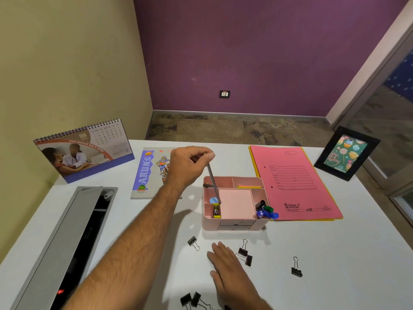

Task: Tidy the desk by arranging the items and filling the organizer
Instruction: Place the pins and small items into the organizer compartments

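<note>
A grey pen (213, 180) is pinched by the left hand (190, 166), its tip lowered into the left compartment of the pink organizer (234, 224) mid-table. The right hand (230, 271) is laid flat, fingers straight, among binder clips (244, 256) near the table's front edge.

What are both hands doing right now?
Left hand: closed, pinching a thin grey pen over the pink organizer.
Right hand: open, flat on the desk among the binder clips.

Pink organizer (234, 224), pink folder (295, 182), black binder clips (245, 256), white desk (335, 265).
</note>
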`<state>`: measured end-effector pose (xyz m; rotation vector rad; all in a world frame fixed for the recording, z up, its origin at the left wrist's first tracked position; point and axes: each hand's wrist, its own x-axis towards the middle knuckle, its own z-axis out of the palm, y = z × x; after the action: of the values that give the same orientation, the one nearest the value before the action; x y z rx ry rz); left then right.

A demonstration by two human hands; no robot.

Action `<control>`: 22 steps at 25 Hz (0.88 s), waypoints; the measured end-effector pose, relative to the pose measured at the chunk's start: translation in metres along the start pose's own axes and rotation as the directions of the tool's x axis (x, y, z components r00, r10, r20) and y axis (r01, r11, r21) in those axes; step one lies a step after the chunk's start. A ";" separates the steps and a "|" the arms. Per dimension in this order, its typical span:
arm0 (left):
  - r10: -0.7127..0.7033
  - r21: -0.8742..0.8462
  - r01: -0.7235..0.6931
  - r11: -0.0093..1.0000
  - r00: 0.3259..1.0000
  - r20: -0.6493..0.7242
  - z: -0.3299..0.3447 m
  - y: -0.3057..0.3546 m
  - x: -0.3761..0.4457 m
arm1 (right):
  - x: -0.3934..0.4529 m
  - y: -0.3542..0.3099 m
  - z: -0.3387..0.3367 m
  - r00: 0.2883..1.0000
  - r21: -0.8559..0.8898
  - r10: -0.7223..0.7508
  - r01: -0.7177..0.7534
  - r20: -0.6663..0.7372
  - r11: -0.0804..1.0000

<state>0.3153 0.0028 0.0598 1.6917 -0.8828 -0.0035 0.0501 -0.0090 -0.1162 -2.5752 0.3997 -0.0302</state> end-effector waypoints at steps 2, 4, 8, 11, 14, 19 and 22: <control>0.060 0.048 -0.057 0.997 0.996 -0.061 0.005 0.003 0.004 | -0.002 0.005 0.001 0.998 -0.161 -0.058 0.061 0.020 0.985; 0.094 0.088 -0.083 0.993 0.988 -0.126 0.011 0.006 0.005 | -0.003 0.009 0.001 0.995 -0.275 -0.099 0.095 -0.003 0.957; 0.092 0.169 -0.070 0.983 0.988 -0.126 0.023 0.004 0.004 | -0.006 0.015 0.002 0.989 -0.344 -0.146 0.132 -0.014 0.929; 0.048 0.203 -0.045 0.978 0.999 -0.008 0.033 -0.004 -0.001 | -0.006 0.014 0.002 0.989 -0.347 -0.147 0.135 -0.007 0.928; -0.116 0.277 0.072 0.958 0.983 0.145 0.042 -0.007 -0.008 | -0.006 0.014 0.002 0.992 -0.377 -0.128 0.122 0.008 0.918; -0.312 0.471 0.181 0.863 0.925 0.217 0.050 -0.005 -0.017 | -0.007 0.015 0.002 0.992 -0.395 -0.127 0.125 0.019 0.910; -0.355 0.559 0.183 0.809 0.910 0.216 0.048 0.000 -0.017 | -0.007 0.015 0.003 0.992 -0.412 -0.128 0.126 0.023 0.903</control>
<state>0.2824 -0.0280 0.0367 2.3825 -0.9136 -0.2517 0.0394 -0.0176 -0.1264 -3.0186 0.2586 0.0025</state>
